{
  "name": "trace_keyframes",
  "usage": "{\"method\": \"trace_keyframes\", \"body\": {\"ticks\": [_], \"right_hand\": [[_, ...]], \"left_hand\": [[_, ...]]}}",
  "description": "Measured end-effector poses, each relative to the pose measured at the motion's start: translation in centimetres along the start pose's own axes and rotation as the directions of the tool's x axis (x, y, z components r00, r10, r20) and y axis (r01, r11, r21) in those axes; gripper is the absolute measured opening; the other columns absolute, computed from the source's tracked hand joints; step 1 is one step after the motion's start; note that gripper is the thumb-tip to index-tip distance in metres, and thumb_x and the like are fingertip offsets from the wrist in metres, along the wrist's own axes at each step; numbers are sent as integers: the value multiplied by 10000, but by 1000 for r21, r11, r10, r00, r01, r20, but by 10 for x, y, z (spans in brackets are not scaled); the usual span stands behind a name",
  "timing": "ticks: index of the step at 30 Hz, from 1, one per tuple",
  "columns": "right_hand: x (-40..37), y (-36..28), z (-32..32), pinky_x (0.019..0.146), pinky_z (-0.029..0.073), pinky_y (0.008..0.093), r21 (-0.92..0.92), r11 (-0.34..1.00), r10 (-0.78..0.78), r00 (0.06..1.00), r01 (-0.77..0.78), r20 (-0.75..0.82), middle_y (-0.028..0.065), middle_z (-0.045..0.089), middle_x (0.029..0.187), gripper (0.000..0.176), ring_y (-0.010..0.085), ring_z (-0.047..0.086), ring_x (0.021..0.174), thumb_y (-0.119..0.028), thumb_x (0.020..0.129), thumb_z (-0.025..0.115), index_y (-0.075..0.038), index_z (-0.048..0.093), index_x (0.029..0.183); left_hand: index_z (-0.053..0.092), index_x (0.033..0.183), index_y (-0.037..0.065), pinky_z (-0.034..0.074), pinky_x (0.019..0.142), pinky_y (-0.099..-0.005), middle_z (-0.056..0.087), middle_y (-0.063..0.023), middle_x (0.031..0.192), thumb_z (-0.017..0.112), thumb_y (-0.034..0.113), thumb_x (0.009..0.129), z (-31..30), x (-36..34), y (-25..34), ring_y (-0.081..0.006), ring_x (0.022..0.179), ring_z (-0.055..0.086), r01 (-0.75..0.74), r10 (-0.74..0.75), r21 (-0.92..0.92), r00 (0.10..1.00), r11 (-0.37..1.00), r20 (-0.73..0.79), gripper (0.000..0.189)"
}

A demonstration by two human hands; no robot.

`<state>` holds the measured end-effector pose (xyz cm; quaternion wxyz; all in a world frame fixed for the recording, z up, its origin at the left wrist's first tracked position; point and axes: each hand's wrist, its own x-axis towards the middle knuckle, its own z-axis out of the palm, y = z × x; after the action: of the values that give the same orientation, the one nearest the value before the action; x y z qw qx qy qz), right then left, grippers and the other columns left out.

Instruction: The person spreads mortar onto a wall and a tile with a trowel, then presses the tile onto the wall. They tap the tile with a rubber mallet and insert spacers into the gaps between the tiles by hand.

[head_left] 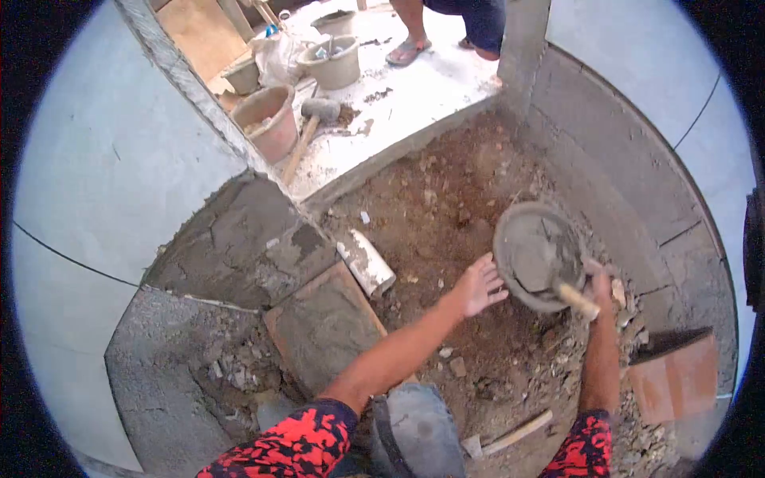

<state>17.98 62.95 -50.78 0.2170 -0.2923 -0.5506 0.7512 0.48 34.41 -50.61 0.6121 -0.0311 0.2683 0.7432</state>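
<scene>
A round grey bucket (504, 275) of wet mortar (532, 248) stands on the dirt in front of me. A trowel with a wooden handle (578, 300) rests in it, its blade hidden by the mortar. My left hand (478, 287) is at the bucket's left side with its fingers spread, holding nothing. On the opposite side my right hand (597, 279) grips the rim, just behind the trowel handle; its fingers are partly blurred. Left of my forearm lies a tile (273, 320) coated with mortar.
A white pipe piece (366, 263) lies by the wall corner. Reddish tiles (677, 378) lean at right, and a wooden-handled tool (514, 436) is on the ground. Beyond the raised step are a mallet (319, 110), several buckets (267, 119) and a person's feet (408, 52).
</scene>
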Motion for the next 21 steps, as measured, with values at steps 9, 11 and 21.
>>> {"method": "trace_keyframes", "body": {"ticks": [9, 11, 21], "right_hand": [[-31, 0, 9, 900, 360, 335, 116, 992, 89, 944, -54, -318, 79, 471, 1206, 467, 208, 452, 1088, -293, 872, 470, -29, 410, 1252], [-55, 7, 20, 888, 369, 334, 215, 972, -39, 969, 93, -245, 81, 476, 1201, 482, 205, 455, 1087, -316, 868, 484, -30, 408, 1249], [-260, 179, 147, 879, 395, 387, -150, 882, 447, 894, -447, -39, 156, 536, 1120, 488, 275, 532, 1010, -345, 827, 524, 20, 479, 1147]], "left_hand": [[170, 1360, 56, 272, 1006, -412, 221, -113, 1403, 389, 454, 881, -34, -73, -9, -258, 1262, 276, 38, -23, 365, 999, 930, -45, 660], [188, 1354, 65, 289, 1002, -406, 265, -112, 1384, 391, 400, 899, -60, -120, -15, -258, 1243, 318, 31, -16, 381, 999, 924, -43, 600], [487, 1061, 19, 431, 792, -377, 530, -112, 1047, 444, 299, 878, -219, -394, -48, -233, 915, 533, -417, 513, 336, 451, 845, -730, 337]]}}
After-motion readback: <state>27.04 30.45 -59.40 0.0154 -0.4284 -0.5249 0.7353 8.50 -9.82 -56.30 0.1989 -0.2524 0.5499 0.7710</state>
